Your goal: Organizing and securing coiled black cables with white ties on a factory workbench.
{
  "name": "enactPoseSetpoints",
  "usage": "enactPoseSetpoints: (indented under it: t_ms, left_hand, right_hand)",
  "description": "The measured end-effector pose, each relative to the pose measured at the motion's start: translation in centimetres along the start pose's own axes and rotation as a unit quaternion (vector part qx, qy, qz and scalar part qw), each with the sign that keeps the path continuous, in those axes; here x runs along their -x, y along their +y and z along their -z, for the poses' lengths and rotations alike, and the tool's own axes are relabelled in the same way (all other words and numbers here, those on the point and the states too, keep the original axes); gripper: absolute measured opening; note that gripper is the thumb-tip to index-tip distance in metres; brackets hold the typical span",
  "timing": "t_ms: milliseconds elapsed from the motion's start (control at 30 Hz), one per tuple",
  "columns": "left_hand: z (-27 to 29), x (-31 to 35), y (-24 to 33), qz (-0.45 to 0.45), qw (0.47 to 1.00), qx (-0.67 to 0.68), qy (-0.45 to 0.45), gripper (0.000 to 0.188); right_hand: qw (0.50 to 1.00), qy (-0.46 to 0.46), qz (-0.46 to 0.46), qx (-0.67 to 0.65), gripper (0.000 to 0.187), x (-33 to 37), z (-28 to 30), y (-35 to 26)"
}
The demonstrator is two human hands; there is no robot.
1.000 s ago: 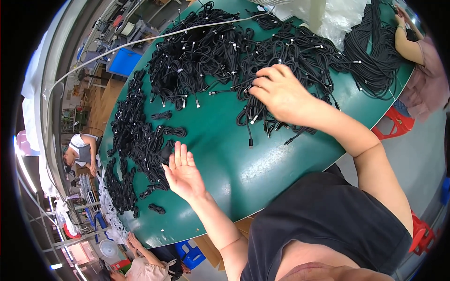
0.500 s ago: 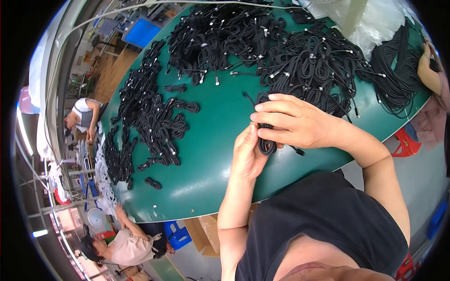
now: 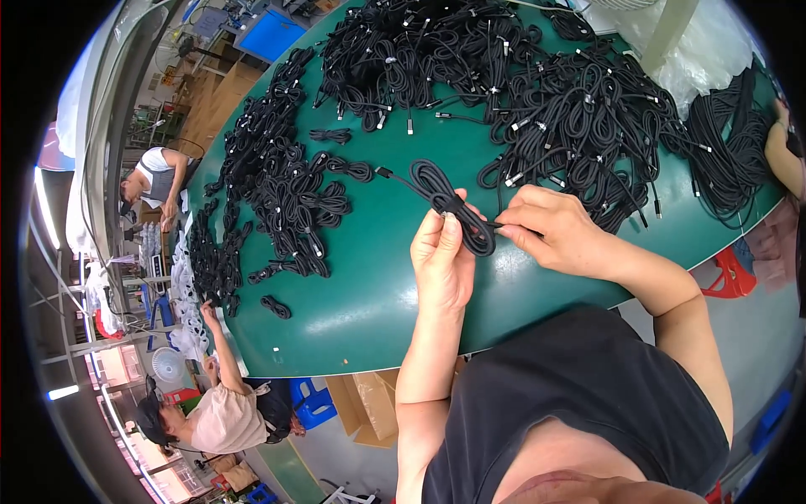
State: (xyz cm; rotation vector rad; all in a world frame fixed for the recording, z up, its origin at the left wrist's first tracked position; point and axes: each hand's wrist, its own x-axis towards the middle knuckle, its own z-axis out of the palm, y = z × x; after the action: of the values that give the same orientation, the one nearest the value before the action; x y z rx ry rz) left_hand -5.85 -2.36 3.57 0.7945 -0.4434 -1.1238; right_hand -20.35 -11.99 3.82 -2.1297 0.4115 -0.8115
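A coiled black cable (image 3: 432,186) is pinched at its middle by my left hand (image 3: 443,260), just above the green table. A dark band wraps the coil where my thumb presses. One plug end sticks out past the coil's far left end. My right hand (image 3: 550,228) closes thumb and fingers on the cable's other end, at the near right side of the coil. Beyond my hands lie a heap of looped black cables (image 3: 579,118) with silvery plugs and, to the left, a pile of bundled cables (image 3: 285,210).
The green table (image 3: 369,294) curves around in front of me. Long black cables (image 3: 726,151) lie at the right beside another person's arm (image 3: 782,151). Clear plastic wrap (image 3: 705,50) is at the back right. Two people work at the left; a cardboard box (image 3: 361,407) stands below the edge.
My right hand has drawn back from over the coil to its near right end. The coil now shows, tilted, in my left hand. The person at lower left has raised an arm.
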Motion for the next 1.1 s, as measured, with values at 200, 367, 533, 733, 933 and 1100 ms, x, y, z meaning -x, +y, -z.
enactPoseSetpoints:
  t_ms: [200, 367, 533, 733, 933, 1100]
  left_hand:
    - [-0.9, 0.8, -0.3, -0.013, 0.994, -0.103, 0.027, 0.035]
    - [-0.2, 1.0, 0.3, 0.016, 0.991, -0.133, -0.004, 0.031]
    - [-0.5, 1.3, 0.5, -0.006, 0.975, -0.222, -0.014, 0.028]
    - [-0.8, 1.5, 1.0, 0.095, 0.959, -0.268, -0.001, 0.029]
    - [0.1, 1.5, 0.5, 0.109, 0.948, -0.295, -0.041, 0.033]
    - [-0.3, 1.1, -0.1, 0.110, 0.967, -0.226, -0.049, 0.035]
  right_hand:
    - [0.995, -0.043, -0.045, -0.082, 0.008, 0.1, -0.3, 0.2]
    - [0.994, -0.066, -0.012, -0.091, 0.006, 0.6, -0.4, 0.4]
    - [0.983, 0.034, 0.125, 0.132, 0.014, -1.5, 1.1, -0.4]
    - [0.903, -0.097, 0.304, 0.289, 0.029, -1.9, 1.5, -0.1]
    - [0.900, -0.083, 0.303, 0.302, 0.020, -1.5, 1.2, 0.4]
    - [0.967, 0.108, 0.176, 0.147, 0.010, -2.1, 0.3, 1.3]
